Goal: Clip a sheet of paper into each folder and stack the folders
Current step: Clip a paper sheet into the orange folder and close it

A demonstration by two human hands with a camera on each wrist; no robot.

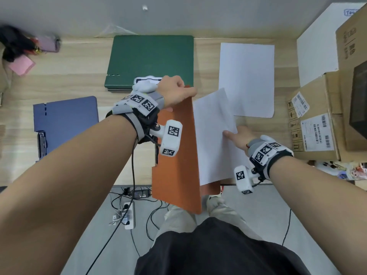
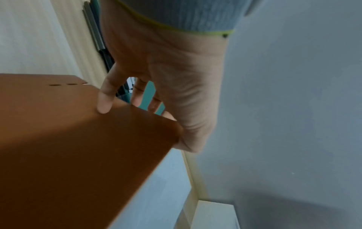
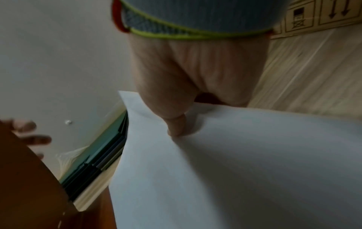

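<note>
Two hands are engaged over the near edge of the desk (image 1: 79, 82), well apart. The orange folder (image 1: 176, 155) is held open, its cover raised steeply — the left hand (image 1: 174, 90) grips the cover's far top corner, thumb on one face and fingers (image 2: 104, 99) curled over the other. The loose sheet (image 1: 214, 135) is pinched at its right edge by the right hand (image 1: 238, 135), thumb (image 3: 176, 124) pressed on top, other fingers hidden beneath; the paper lies tilted over the folder's lower half, bowed slightly at the grip. The near ends of folder and sheet overhang the desk edge.

A green folder (image 1: 151, 58) is seen closed at the back of the desk, on top of a stack — edges of others show beneath it in the right wrist view. A blue folder (image 1: 65, 120) lies at the left, its clip (image 1: 42, 143) at the near end. A paper pile (image 1: 246, 76) rests right of the green folder, just beyond the held sheet. Cardboard boxes (image 1: 313, 120) stand at the far right. A power strip (image 1: 129, 215) and cables are noted on the floor.
</note>
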